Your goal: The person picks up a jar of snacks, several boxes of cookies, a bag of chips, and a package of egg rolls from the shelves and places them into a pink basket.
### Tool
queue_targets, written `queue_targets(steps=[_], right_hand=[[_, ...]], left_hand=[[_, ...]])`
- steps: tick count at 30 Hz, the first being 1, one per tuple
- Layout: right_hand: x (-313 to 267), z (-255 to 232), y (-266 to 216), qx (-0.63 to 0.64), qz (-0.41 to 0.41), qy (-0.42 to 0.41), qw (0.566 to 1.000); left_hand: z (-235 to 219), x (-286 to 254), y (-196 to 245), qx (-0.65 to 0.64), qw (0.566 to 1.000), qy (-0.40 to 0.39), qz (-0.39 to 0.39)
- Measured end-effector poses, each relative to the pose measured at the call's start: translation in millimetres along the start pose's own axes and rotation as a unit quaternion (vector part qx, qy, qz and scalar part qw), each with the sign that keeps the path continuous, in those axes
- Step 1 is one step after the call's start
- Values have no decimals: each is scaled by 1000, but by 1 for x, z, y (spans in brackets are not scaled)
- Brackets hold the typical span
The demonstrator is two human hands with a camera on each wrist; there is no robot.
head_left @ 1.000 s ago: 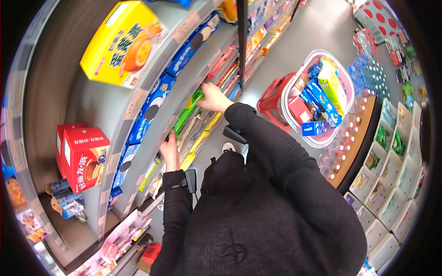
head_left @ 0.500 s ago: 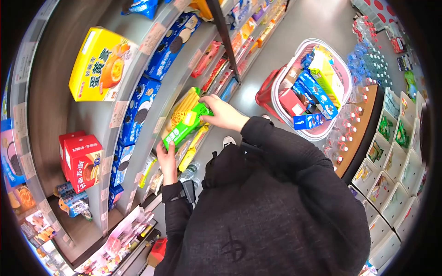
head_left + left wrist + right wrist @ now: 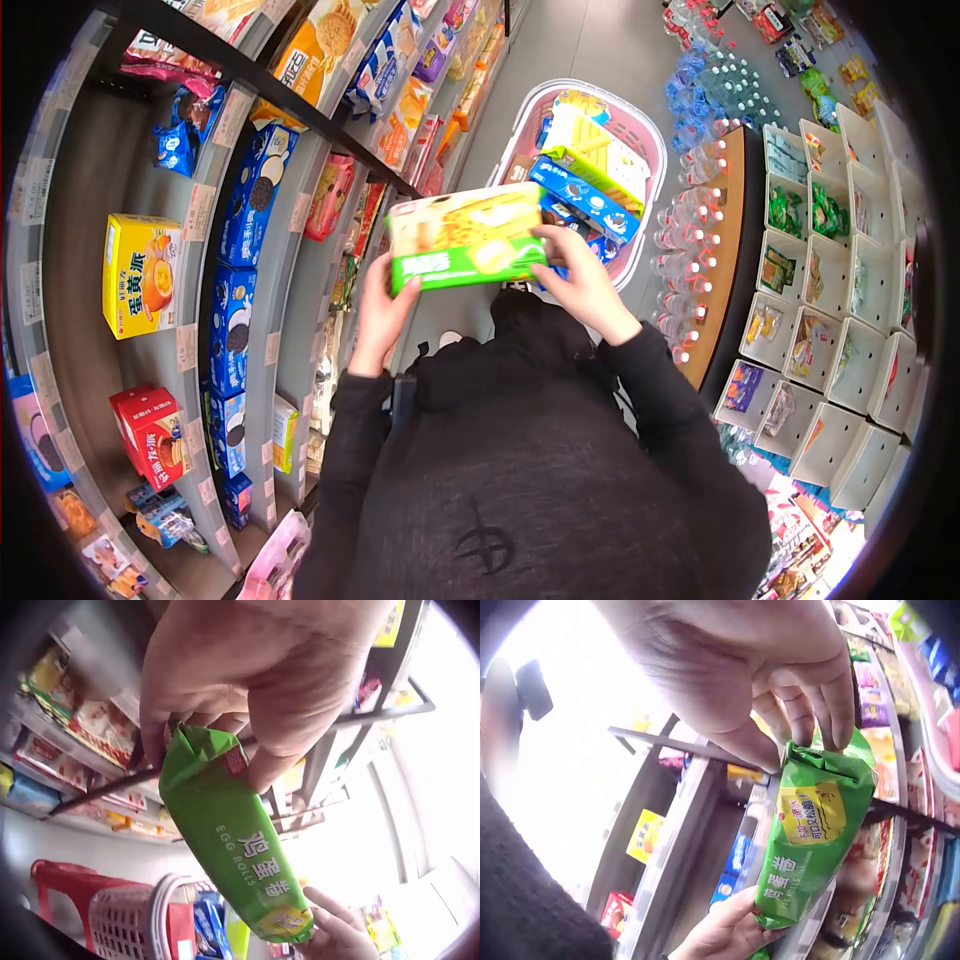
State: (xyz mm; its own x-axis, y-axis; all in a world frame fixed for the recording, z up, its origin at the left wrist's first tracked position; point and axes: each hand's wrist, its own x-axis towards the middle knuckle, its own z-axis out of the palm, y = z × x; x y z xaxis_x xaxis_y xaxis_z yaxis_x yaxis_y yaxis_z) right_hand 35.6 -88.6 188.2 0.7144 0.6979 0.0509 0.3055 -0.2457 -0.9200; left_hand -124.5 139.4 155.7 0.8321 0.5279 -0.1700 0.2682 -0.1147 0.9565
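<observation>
Two ends of the green packet [image 3: 468,240] are pinched — left hand [image 3: 385,312], right hand [image 3: 582,282] — likely to steady it; basket [image 3: 652,150] nearby.

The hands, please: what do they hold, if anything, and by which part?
A green egg rolls pack, held by its opposite ends: left hand at one, right hand at the other.

"EGG ROLLS", "鸡蛋卷", on packet [image 3: 232,834]

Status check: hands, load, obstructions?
Left hand, right hand: gripping opposite ends of green, boxy, plastic-wrapped egg-roll pack. Pack midair. Nothing visibly blocking it.
</observation>
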Motion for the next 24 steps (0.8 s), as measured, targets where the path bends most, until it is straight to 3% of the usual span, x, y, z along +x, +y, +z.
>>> queue_targets(steps=[3, 5, 7, 9, 11, 13, 15, 17, 20, 22, 23, 24], right_hand=[[-26, -25, 20, 25, 85, 76, 993], [-44, -35, 39, 29, 120, 116, 986], [-56, -41, 56, 20, 120, 127, 984], [-62, -46, 69, 143, 160, 154, 965], [-62, -53, 68, 108, 168, 147, 969], [-58, -58, 65, -5, 147, 114, 983], [-56, -60, 61, 24, 149, 108, 983], [-57, -63, 62, -69, 132, 40, 988], [-59, -67, 65, -145, 96, 12, 985], [-55, -73, 61, -199, 81, -30, 976], [-51, -80, 55, -216, 92, -62, 970], [-47, -83, 51, -249, 82, -82, 962]], left_hand=[[42, 41, 8, 102, 990, -77, 64], [74, 64, -6, 73, 988, -107, 82], [99, 85, -5, 67, 981, -159, 83], [116, 107, 0, 64, 982, -163, 67], [127, 127, -7, 133, 965, -206, 90], [134, 138, -12, 150, 960, -215, 96], [138, 145, -18, 189, 956, -205, 88], [138, 146, -27, 265, 942, -176, 105], [141, 140, -44, 263, 947, -141, 121], [131, 125, -24, 258, 947, -147, 123], [128, 117, -29, 267, 947, -97, 151], [120, 109, -23, 259, 953, -99, 122]])
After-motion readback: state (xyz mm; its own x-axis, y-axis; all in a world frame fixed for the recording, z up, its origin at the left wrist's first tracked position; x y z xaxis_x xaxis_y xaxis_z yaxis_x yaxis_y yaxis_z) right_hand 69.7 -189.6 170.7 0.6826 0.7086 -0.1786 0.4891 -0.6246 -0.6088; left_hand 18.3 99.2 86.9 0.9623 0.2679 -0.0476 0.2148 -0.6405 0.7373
